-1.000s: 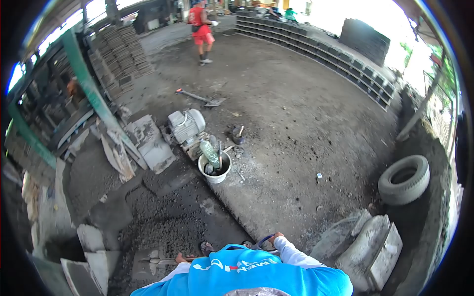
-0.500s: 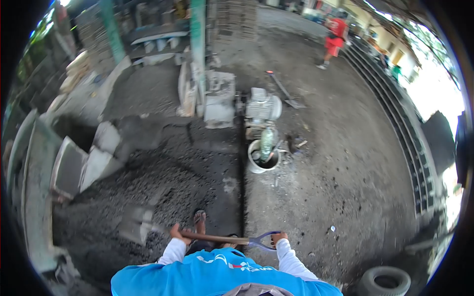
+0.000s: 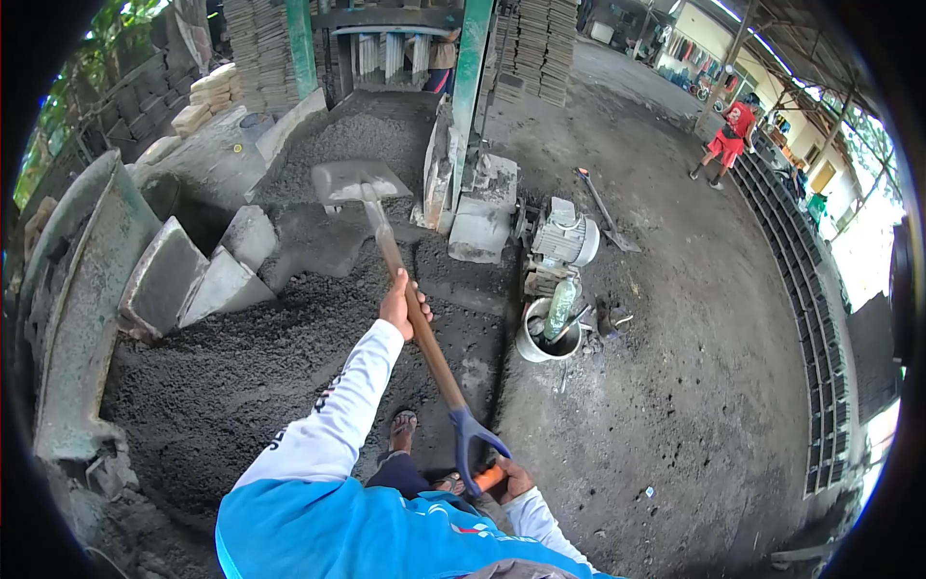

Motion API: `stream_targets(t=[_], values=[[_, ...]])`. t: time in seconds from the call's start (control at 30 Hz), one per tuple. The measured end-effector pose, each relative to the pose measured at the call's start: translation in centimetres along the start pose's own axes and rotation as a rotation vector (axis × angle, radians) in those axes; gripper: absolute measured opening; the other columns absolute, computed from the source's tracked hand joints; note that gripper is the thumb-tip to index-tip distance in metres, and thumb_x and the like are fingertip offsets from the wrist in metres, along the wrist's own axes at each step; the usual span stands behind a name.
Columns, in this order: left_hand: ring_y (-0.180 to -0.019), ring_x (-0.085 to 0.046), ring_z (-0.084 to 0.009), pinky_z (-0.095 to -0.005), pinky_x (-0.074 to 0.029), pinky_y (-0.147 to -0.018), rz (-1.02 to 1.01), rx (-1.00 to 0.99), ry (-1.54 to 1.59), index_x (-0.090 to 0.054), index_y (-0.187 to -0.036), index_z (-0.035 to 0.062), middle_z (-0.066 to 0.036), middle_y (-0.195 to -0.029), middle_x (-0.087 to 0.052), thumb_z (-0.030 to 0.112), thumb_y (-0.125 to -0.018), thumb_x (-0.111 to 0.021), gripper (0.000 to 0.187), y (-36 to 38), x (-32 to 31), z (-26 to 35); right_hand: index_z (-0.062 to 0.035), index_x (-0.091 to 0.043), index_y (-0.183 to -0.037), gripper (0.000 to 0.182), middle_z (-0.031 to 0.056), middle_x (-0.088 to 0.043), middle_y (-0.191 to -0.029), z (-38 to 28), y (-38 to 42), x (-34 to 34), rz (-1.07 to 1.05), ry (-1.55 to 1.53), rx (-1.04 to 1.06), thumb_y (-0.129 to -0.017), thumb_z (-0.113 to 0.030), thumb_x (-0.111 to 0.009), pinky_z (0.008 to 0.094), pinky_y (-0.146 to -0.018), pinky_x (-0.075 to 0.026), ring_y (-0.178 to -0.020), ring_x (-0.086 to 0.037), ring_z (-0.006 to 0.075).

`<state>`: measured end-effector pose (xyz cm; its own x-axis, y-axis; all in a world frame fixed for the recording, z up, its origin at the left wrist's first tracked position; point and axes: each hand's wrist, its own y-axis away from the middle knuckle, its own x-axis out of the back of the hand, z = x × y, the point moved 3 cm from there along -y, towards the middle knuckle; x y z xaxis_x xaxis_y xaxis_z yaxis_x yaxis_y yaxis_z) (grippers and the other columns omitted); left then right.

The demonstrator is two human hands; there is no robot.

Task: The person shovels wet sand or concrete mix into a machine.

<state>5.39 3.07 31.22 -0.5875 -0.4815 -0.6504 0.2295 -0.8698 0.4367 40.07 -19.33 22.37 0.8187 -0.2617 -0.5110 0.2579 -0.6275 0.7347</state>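
Observation:
A shovel point(image 3: 434, 362) with a wooden shaft and a blue D-handle stretches forward from my body. My left hand point(image 3: 403, 307) is wrapped round the middle of the shaft, arm extended. At the rear end, my right hand point(image 3: 514, 480) grips the handle's orange crossbar. The metal blade point(image 3: 359, 181) lies at the front edge of a raised bed of grey mix point(image 3: 362, 140), overlapping it in this view. Below the blade and to the left spreads a dark, crumbly heap point(image 3: 241, 376) on the ground, near my sandalled foot point(image 3: 403, 429).
An electric motor point(image 3: 567, 238) and a white bucket point(image 3: 542, 349) holding a green bottle stand right of the heap. Another shovel point(image 3: 608, 212) lies on the floor. Green posts point(image 3: 473, 87) flank the bed. A person in red point(image 3: 730, 140) stands beside rows of blocks point(image 3: 796, 289).
The shovel has swung from low on the left to pointing forward, its blade now up at the grey bed. My left arm has reached forward. The view has shifted too.

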Motion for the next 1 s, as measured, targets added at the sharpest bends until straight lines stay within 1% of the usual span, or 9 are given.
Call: stream_targets(t=[0.1,0.2,0.37,0.53,0.7,0.83,0.9,0.97,1.0], values=[[-0.05,-0.048,-0.0197,-0.0405,-0.043,-0.051,0.072,0.051,-0.027,-0.043,-0.086,0.0122,-0.003,-0.062,-0.046,0.068,-0.089,-0.04,0.056,-1.3,-0.9,1.0,0.0034,-0.057,-0.095,0.022,0.017,-0.064,-0.078,-1.9,1.4,-3.4,-0.12,0.095,-0.024,-0.08,-0.013,-0.059,0.0472,-0.073,-0.054,-0.074,-0.064,0.0321],[-0.047,-0.047,-0.0187,-0.0399,-0.043,-0.048,0.088,0.06,-0.041,-0.041,-0.087,0.0119,-0.003,-0.059,-0.044,0.072,-0.088,-0.036,0.06,-0.6,-3.0,1.5,0.0052,-0.057,-0.096,0.027,0.0167,-0.063,-0.075,-4.5,3.2,-4.8,-0.099,0.119,0.054,-0.079,-0.015,-0.06,0.0416,-0.067,-0.055,-0.068,-0.064,0.0297],[-0.044,-0.048,-0.0183,-0.0394,-0.044,-0.045,0.082,0.025,-0.038,-0.04,-0.087,0.0121,-0.002,-0.057,-0.045,0.073,-0.087,-0.037,0.061,-6.5,-2.9,3.4,0.008,-0.057,-0.09,0.024,0.0181,-0.063,-0.07,-7.7,1.8,-10.4,0.082,0.214,0.095,-0.074,-0.01,-0.059,0.0422,-0.065,-0.056,-0.063,-0.064,0.0297],[-0.044,-0.047,-0.0184,-0.0401,-0.045,-0.045,0.055,0.059,-0.034,-0.04,-0.087,0.012,-0.002,-0.057,-0.044,0.073,-0.086,-0.038,0.061,-14.5,-2.3,7.0,0.0107,-0.055,-0.087,0.023,0.0203,-0.062,-0.069,-8.8,-4.8,-15.5,0.149,0.204,0.129,-0.074,-0.007,-0.059,0.0429,-0.064,-0.057,-0.064,-0.065,0.0318],[-0.042,-0.045,-0.0193,-0.041,-0.043,-0.045,0.063,0.107,-0.092,-0.04,-0.085,0.0119,-0.002,-0.056,-0.043,0.073,-0.087,-0.038,0.061,-22.4,-1.5,11.4,0.009,-0.053,-0.095,0.026,0.0204,-0.062,-0.074,-7.7,-11.0,-21.8,0.076,0.059,0.127,-0.077,-0.009,-0.06,0.0461,-0.067,-0.057,-0.064,-0.064,0.0322],[-0.039,-0.043,-0.02,-0.0399,-0.041,-0.04,0.127,0.05,-0.218,-0.042,-0.078,0.0096,-0.004,-0.053,-0.042,0.069,-0.089,-0.039,0.06,-28.9,-2.6,18.1,0.0034,-0.056,-0.099,0.028,0.0145,-0.065,-0.079,-7.5,-15.0,-31.1,-0.096,0.052,0.247,-0.082,-0.016,-0.066,0.0368,-0.073,-0.054,-0.076,-0.065,0.0248],[-0.039,-0.044,-0.021,-0.0411,-0.041,-0.039,0.078,0.07,-0.267,-0.043,-0.074,0.0082,-0.005,-0.053,-0.043,0.068,-0.09,-0.039,0.062,-33.1,-2.3,21.7,0.0012,-0.056,-0.102,0.033,0.0116,-0.066,-0.086,-6.3,-19.0,-33.2,-0.204,0.263,0.309,-0.085,-0.025,-0.067,0.0315,-0.076,-0.051,-0.083,-0.063,0.0194],[-0.042,-0.046,-0.0218,-0.0406,-0.043,-0.042,0.108,0.073,-0.307,-0.044,-0.074,0.0086,-0.005,-0.053,-0.043,0.068,-0.09,-0.037,0.062,-36.3,-2.6,23.7,-0.0001,-0.057,-0.102,0.036,0.0102,-0.066,-0.093,-9.1,-16.5,-38.4,-0.277,0.238,0.245,-0.087,-0.031,-0.065,0.0298,-0.077,-0.049,-0.083,-0.062,0.017],[-0.043,-0.046,-0.0213,-0.04,-0.042,-0.043,0.022,0.078,-0.214,-0.044,-0.074,0.0093,-0.005,-0.054,-0.043,0.069,-0.09,-0.037,0.062,-36.2,-2.4,23.5,0.0001,-0.057,-0.102,0.035,0.0097,-0.066,-0.093,-9.8,-16.5,-38.5,-0.334,0.228,0.301,-0.087,-0.031,-0.065,0.0295,-0.077,-0.049,-0.083,-0.062,0.0174]])
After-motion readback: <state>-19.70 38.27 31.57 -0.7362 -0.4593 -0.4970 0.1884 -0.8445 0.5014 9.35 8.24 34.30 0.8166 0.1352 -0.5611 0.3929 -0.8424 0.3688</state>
